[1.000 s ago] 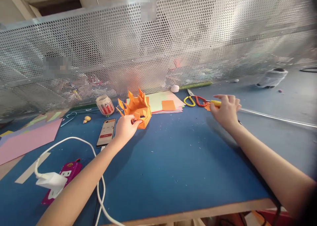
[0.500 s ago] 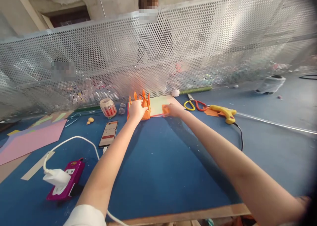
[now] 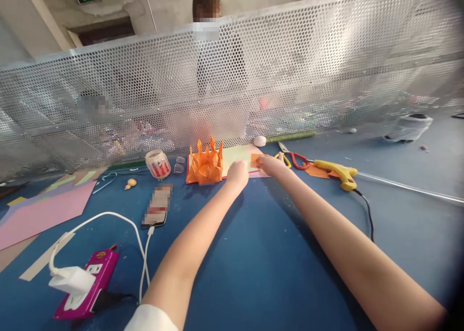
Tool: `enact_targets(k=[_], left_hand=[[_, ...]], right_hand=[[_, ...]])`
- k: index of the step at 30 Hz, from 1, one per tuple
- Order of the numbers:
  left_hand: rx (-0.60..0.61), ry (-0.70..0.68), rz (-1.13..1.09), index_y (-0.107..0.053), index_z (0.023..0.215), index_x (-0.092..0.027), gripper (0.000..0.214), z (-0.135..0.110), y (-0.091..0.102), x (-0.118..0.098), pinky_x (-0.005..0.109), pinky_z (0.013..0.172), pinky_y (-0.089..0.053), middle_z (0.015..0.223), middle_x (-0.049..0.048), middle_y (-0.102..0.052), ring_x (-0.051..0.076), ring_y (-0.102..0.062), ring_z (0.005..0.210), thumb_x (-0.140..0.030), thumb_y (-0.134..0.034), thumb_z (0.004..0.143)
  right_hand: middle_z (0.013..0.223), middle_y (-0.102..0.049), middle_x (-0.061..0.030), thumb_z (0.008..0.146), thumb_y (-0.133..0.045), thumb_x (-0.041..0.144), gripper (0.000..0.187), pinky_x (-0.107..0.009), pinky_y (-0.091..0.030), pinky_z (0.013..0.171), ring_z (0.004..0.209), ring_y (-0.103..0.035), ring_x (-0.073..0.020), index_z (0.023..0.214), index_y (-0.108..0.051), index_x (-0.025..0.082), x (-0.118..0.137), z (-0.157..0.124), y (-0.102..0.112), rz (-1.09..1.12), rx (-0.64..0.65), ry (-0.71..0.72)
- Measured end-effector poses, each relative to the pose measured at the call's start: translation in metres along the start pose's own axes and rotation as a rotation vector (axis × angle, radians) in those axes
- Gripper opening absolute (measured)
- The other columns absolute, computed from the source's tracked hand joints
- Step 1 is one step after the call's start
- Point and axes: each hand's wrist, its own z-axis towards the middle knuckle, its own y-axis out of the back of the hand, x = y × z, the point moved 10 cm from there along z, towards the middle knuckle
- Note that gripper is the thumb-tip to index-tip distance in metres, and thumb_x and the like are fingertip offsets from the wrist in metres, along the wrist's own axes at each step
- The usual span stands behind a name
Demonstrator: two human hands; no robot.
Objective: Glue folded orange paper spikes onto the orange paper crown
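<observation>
An orange folded-paper crown shape [image 3: 206, 169] with pointed tips stands at the left end of a stack of coloured paper [image 3: 237, 153], whose top sheet is pale yellow-green. Over the stack's front edge, just right of the folded paper, my left hand [image 3: 238, 175] is closed; whatever its fingers may hold is hidden. My right hand [image 3: 272, 165] pinches a small orange paper square [image 3: 255, 161] at the stack's right end. Right behind that hand lie scissors [image 3: 299, 160] with one yellow and one red handle.
A yellow glue gun [image 3: 335, 170] rests on orange paper pieces at right. To the left are a tape roll [image 3: 158, 164], a phone [image 3: 158, 205] with a white cable, a purple power strip [image 3: 89, 282] and pink paper [image 3: 54, 210]. A perforated metal screen [image 3: 163, 94] closes the back; a person stands behind it.
My left hand has let go of the orange folded paper and moved right over the paper stack. My right hand still holds the orange square; the view has shifted slightly.
</observation>
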Motion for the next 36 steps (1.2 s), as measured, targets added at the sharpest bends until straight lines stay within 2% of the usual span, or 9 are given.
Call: enact_targets(k=[3,6,9,14,21,25,30,36], left_hand=[[-0.012,0.108,0.028,-0.060,0.129,-0.018,0.034,0.009,-0.024,0.028,0.046,0.093,-0.057,0.132,0.0112,-0.061,0.025,-0.065,0.110,-0.035,-0.063,0.099],[-0.003,0.221,0.047,-0.060,0.130,-0.018,0.036,0.014,-0.036,0.053,0.047,0.093,-0.057,0.132,0.0112,-0.061,0.026,-0.064,0.111,-0.035,-0.064,0.098],[0.013,0.280,0.043,-0.060,0.129,-0.018,0.036,0.018,-0.044,0.065,0.047,0.093,-0.057,0.132,0.0110,-0.061,0.025,-0.065,0.111,-0.036,-0.063,0.099],[-0.018,0.320,0.006,-0.060,0.129,-0.019,0.034,0.021,-0.047,0.073,0.046,0.093,-0.057,0.132,0.0109,-0.061,0.025,-0.065,0.110,-0.035,-0.063,0.099],[-0.087,0.393,-0.089,-0.061,0.127,-0.019,0.032,0.022,-0.036,0.096,0.045,0.092,-0.057,0.130,0.0105,-0.062,0.024,-0.065,0.109,-0.035,-0.062,0.099],[-0.124,0.375,-0.135,-0.061,0.127,-0.019,0.032,0.021,-0.033,0.099,0.045,0.091,-0.057,0.130,0.0105,-0.062,0.024,-0.065,0.108,-0.035,-0.062,0.100],[-0.127,0.313,-0.141,-0.061,0.128,-0.019,0.033,0.020,-0.036,0.093,0.045,0.092,-0.057,0.131,0.0110,-0.062,0.024,-0.065,0.109,-0.035,-0.062,0.099],[-0.083,0.281,-0.079,-0.059,0.130,-0.017,0.036,0.022,-0.042,0.084,0.047,0.093,-0.057,0.131,0.0112,-0.061,0.026,-0.065,0.111,-0.035,-0.064,0.098]], right_hand=[[0.129,-0.061,-0.0103,0.095,-0.062,0.041,0.040,-0.046,-0.055,0.091,0.110,-0.062,-0.0230,0.129,-0.059,0.018,-0.014,-0.004,-0.002,-0.022,-0.029,-0.069],[0.129,-0.061,-0.0102,0.096,-0.061,0.041,0.040,-0.046,-0.056,0.091,0.109,-0.062,-0.0225,0.128,-0.059,0.018,-0.023,-0.005,-0.004,-0.025,-0.063,-0.114],[0.129,-0.061,-0.0103,0.096,-0.061,0.041,0.041,-0.046,-0.056,0.091,0.110,-0.062,-0.0228,0.128,-0.059,0.018,-0.025,-0.006,-0.003,-0.011,-0.114,-0.133],[0.129,-0.060,-0.0104,0.096,-0.061,0.041,0.040,-0.046,-0.055,0.092,0.110,-0.062,-0.0229,0.129,-0.058,0.018,-0.021,-0.010,0.003,0.023,-0.192,-0.113],[0.131,-0.060,-0.0105,0.096,-0.060,0.041,0.039,-0.046,-0.055,0.093,0.111,-0.062,-0.0227,0.128,-0.059,0.019,-0.011,-0.015,0.012,0.038,-0.263,-0.026],[0.130,-0.060,-0.0105,0.096,-0.061,0.041,0.040,-0.046,-0.055,0.093,0.111,-0.062,-0.0230,0.129,-0.059,0.019,-0.002,-0.011,0.015,0.050,-0.279,0.006],[0.130,-0.060,-0.0105,0.096,-0.061,0.041,0.040,-0.046,-0.055,0.093,0.111,-0.062,-0.0229,0.129,-0.059,0.018,0.013,-0.007,0.011,0.065,-0.248,0.027],[0.131,-0.060,-0.0106,0.096,-0.061,0.042,0.041,-0.047,-0.055,0.093,0.112,-0.062,-0.0234,0.130,-0.058,0.018,0.012,-0.009,0.005,0.063,-0.199,0.005]])
